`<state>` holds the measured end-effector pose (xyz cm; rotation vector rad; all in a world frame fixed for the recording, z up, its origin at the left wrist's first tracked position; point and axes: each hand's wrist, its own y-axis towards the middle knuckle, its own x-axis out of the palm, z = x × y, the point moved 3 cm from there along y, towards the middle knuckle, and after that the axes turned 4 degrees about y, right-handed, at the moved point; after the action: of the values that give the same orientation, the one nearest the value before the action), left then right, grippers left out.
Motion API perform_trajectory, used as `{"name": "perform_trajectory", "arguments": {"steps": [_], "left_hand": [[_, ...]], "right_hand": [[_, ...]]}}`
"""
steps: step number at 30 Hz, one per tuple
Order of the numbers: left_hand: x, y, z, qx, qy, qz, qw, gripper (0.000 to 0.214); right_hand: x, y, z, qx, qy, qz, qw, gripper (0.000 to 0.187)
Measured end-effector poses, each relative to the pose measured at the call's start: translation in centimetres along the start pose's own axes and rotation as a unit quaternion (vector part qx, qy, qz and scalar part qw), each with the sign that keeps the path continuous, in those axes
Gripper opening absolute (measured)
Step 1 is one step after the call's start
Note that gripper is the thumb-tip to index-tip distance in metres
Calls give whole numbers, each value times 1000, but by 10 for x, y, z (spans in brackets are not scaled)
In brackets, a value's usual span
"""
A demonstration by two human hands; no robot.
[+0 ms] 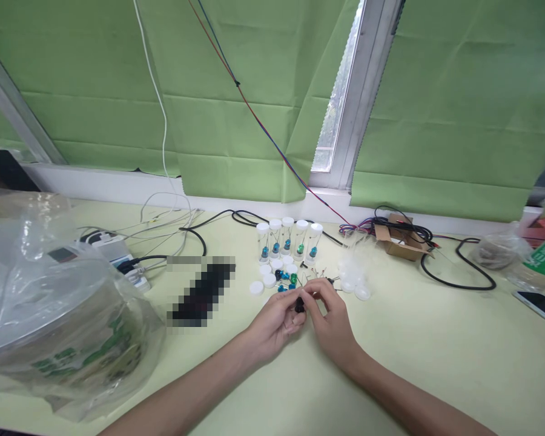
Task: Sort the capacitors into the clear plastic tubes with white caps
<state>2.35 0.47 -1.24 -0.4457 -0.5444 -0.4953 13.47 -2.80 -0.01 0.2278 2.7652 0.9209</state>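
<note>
My left hand (277, 321) is closed around a small black part (300, 304), its thumb and fingertips holding it upright above the table. My right hand (330, 318) meets it there, thumb and forefinger pinched together at the top of the part; whatever lies between those fingertips is too small to make out. Just beyond my hands lie small blue and green parts (293, 278), thin metal pieces (315, 272) and loose white caps (257, 287). Behind these stand several clear capped tubes (287, 236), each with a blue or green part inside.
Clear plastic pieces (362, 292) lie right of the small parts, near a cardboard box (402, 245) with black cables. A large bagged tub (72, 339) fills the left side, beside a power strip (138, 280). A phone (540, 307) rests far right.
</note>
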Motion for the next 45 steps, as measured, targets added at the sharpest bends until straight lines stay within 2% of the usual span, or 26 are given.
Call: {"name": "perform_trajectory", "arguments": {"steps": [22,26,33,37,39,42,45], "left_hand": [[1,-1,1,10,-2,-5,1000,14],[-1,-2,3,20,10,-26,999,17],[-3,-3,15,53,52,-34,997,22],[-6,-3,27,69,55,-24,996,22],[-8,-3,33,74,48,-15,996,21],[-13,-2,38,84,32,-7,996,20],[-15,0,38,89,25,-8,996,21]], "right_hand": [[0,-1,2,8,4,5,1000,13],[-2,-2,1,-24,-14,25,999,14],[-13,0,-9,-144,-97,83,981,16],[-23,7,-5,-155,-146,96,972,13],[-27,10,1,-143,-176,81,971,13],[-28,13,11,-134,-231,10,963,14],[-25,14,20,-127,-303,-52,943,17]]}}
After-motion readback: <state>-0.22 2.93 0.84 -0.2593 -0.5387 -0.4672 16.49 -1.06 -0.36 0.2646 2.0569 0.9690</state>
